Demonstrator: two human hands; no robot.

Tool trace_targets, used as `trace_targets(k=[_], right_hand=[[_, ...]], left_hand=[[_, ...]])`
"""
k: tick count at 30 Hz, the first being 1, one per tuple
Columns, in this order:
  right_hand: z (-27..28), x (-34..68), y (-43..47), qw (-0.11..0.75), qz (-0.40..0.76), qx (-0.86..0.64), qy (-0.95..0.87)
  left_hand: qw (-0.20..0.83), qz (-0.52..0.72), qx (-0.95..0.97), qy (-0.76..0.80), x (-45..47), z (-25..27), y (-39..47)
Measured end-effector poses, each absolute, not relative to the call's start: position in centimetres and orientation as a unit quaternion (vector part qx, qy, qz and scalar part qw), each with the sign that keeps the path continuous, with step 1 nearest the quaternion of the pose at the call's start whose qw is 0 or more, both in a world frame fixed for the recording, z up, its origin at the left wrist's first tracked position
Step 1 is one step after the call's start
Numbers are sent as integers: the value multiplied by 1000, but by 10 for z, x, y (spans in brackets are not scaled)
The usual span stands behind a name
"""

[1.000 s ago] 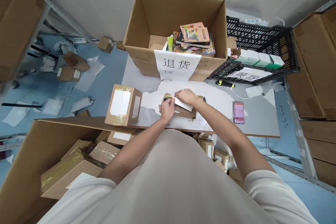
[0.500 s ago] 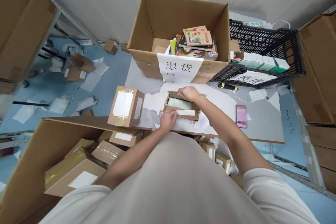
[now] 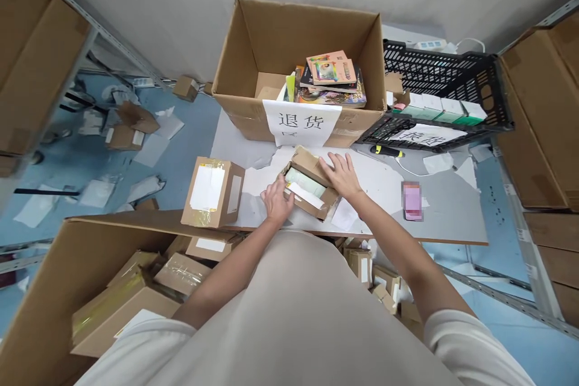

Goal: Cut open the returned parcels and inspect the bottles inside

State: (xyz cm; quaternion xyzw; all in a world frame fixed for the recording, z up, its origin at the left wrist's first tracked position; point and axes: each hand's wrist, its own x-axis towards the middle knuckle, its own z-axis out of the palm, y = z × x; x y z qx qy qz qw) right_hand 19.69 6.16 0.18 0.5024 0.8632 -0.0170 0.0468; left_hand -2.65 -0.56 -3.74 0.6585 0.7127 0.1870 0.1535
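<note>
A small open cardboard box (image 3: 324, 207) lies at an angle on the table before me, one flap raised at its back. Inside it shows a pale green item (image 3: 304, 181), its kind unclear. My left hand (image 3: 277, 200) grips the box's left end, fingers bent and thumb near the white label (image 3: 306, 195) on the front flap. My right hand (image 3: 342, 176) is open, its fingers spread against the box's right side and back flap. Beneath the right hand, a white paper (image 3: 344, 215) lies by the box.
A taped carton (image 3: 208, 193) stands to the left. Behind is a large carton (image 3: 244, 110) with several books (image 3: 333, 72); beside it, a black crate (image 3: 493, 87) holds small boxes. A yellow-black tool (image 3: 386, 151) and phone (image 3: 412, 200) lie right. A parcel-filled carton (image 3: 58, 289) stands lower left.
The small box has turned clockwise and its back flap now stands up. My right hand has gone from pinching the back edge to spread fingers. My left hand has shifted slightly left.
</note>
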Motion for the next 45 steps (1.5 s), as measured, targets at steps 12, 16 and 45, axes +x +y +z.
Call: trace_targets(k=[12,16,45], right_hand=[[7,177,48,290,-258,306,869],[4,160,66,371,-273,310,831],[32,175,40,75,-175,478,857]], left_hand=[[278,-82,901,323,-46,-12,66],[252,-190,900,301,-24,-2,87],[194,65,902,380,-76,-20,-7]])
